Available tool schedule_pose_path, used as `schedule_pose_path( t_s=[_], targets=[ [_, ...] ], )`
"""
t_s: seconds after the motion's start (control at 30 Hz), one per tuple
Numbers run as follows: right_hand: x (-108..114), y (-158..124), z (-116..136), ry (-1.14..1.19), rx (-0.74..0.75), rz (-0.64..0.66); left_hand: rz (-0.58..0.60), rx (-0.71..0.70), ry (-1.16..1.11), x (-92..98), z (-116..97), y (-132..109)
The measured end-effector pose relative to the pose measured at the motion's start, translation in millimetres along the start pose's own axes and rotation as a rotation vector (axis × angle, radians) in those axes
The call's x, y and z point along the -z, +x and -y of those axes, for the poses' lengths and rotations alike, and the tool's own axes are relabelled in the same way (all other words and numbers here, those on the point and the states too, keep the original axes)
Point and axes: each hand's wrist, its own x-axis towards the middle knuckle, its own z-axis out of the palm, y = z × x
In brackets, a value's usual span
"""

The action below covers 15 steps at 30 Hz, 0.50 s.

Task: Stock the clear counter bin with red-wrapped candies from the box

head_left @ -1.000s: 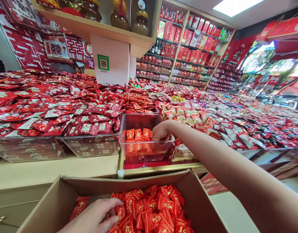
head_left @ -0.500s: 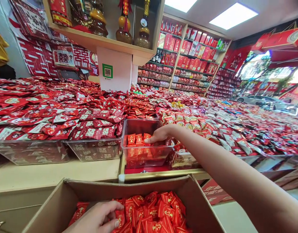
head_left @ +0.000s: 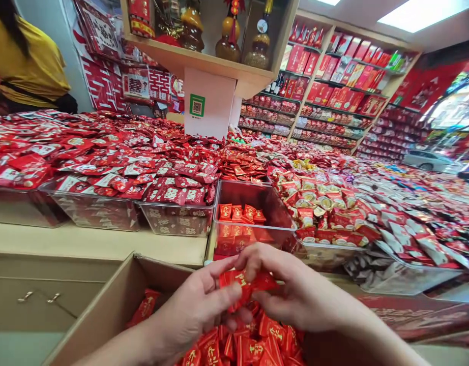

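Both hands meet above an open cardboard box (head_left: 100, 300) filled with red-wrapped candies (head_left: 252, 351) printed in gold. My left hand (head_left: 204, 300) is closed on a red wrapped candy (head_left: 234, 280), its thumb across the front. From the other side, my right hand (head_left: 284, 284) closes with thumb and fingers on red candy at the right end of the bunch; fingers hide how many pieces there are. Just beyond the hands stands a clear plastic bin (head_left: 253, 223), where short rows of the same candies (head_left: 242, 213) stand upright against the front wall.
Heaped bins of red packets (head_left: 181, 188) line the counter on the left. Gold-and-red sweets (head_left: 322, 203) fill a bin on the right. A display shelf (head_left: 219, 61) overhangs the counter. A person in a yellow top (head_left: 32, 61) is at the far left.
My right hand has come back from the clear bin to the box. My left hand has risen from the candies, and both now hold red candy together. The view has swung left.
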Motion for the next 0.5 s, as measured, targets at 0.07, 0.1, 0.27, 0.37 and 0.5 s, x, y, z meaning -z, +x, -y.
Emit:
schedule_pose_path(
  t_s=[0.07,0.1,0.27,0.37,0.5],
  targets=[
    [-22,-5,-12,0.185,-0.045,-0.129,-0.078,-0.077,0.068,-3.4,8,0],
    [-30,-7,-19,0.293,-0.096,-0.204,-0.121,-0.09,0.097,-3.4,14,0],
    [-51,-7,-45,0.579,-0.391,-0.366,-0.314,-0.048,0.27,4.0,28,-3],
    [-58,-5,-50,0.61,-0.388,-0.438,-0.269,-0.058,0.259,6.7,27,-1],
    [-67,-3,-52,0.72,-0.384,-0.566,-0.19,-0.131,0.239,6.7,27,5]
  ],
)
